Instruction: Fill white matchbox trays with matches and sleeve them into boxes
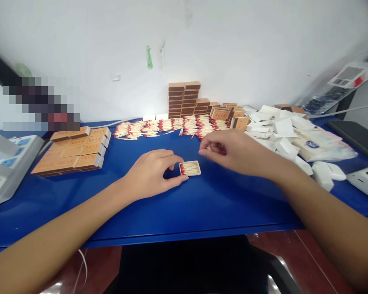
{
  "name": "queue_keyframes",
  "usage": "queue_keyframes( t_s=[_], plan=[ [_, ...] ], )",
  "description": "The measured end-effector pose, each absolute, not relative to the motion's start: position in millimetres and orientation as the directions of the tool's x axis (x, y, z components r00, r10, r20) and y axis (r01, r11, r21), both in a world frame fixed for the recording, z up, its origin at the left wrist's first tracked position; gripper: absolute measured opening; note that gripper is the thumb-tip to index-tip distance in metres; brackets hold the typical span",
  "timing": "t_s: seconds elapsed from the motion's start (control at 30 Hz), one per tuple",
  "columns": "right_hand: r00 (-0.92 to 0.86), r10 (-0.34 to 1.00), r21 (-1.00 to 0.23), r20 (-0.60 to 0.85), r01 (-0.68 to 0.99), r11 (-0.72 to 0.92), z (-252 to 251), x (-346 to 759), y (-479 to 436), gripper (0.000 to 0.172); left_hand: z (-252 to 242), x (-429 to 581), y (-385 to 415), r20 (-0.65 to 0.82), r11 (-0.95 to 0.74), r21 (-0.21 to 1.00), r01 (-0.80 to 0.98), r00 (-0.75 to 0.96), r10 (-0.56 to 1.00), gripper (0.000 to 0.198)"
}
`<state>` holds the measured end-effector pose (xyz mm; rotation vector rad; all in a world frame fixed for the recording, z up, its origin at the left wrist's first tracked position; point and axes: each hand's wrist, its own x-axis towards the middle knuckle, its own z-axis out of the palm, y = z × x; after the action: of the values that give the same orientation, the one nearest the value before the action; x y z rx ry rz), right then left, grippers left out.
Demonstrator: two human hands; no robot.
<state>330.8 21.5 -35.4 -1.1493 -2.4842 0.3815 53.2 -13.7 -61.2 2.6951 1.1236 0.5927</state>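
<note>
A small white matchbox tray [199, 168] lies on the blue table, filled with red-tipped matches [190, 168]. My left hand [153, 173] grips the tray's left end between thumb and fingers. To the right and slightly behind the tray, my right hand [236, 151] is closed in a pinch above the table. Small pale bits show at its fingers, but what they hold is too hidden to make out. Just beyond that hand runs a long row of loose matches [150, 127], their red heads pointing various ways.
Closed matchboxes [70, 151] are stacked at left, beside a grey-white device [6, 163]. More stacked boxes [184, 100] stand against the wall. White empty trays [279, 126] pile up at right, near a tissue pack [322, 145], a white case [328, 171] and a dark phone [355, 136].
</note>
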Motion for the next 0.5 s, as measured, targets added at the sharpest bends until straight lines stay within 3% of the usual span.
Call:
queue_keyframes(
  t_s=[0.17, 0.5],
  plan=[
    [-0.504, 0.857, -0.231, 0.108, 0.826, 0.514, -30, 356, 41, 0.023, -61, 52, -14, 0.292, -0.696, 0.285, 0.659, 0.632, 0.718, 0.030],
    [-0.550, 0.835, -0.284, 0.001, 0.801, 0.528, -33, 351, 39, 0.025, -60, 50, -14, 0.294, -0.696, 0.291, 0.656, 0.631, 0.718, 0.028]
  ],
)
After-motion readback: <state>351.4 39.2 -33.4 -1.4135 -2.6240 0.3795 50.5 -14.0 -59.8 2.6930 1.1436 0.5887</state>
